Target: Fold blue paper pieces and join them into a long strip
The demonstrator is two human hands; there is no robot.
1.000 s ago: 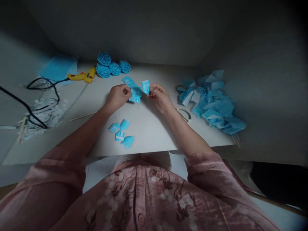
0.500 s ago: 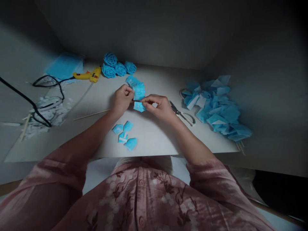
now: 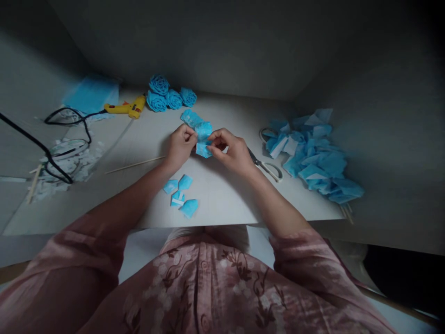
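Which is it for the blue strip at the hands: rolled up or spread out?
Spread out: the blue strip runs lengthwise from near the blue roses to between the left hand and right hand.

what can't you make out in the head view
In the head view:
Blue material: partly covered by the left hand and right hand.
Scissors: blade tips hidden behind the right hand.
Thin stick: one end hidden behind the left wrist.
Thick black cord: cut off by the picture's left edge.
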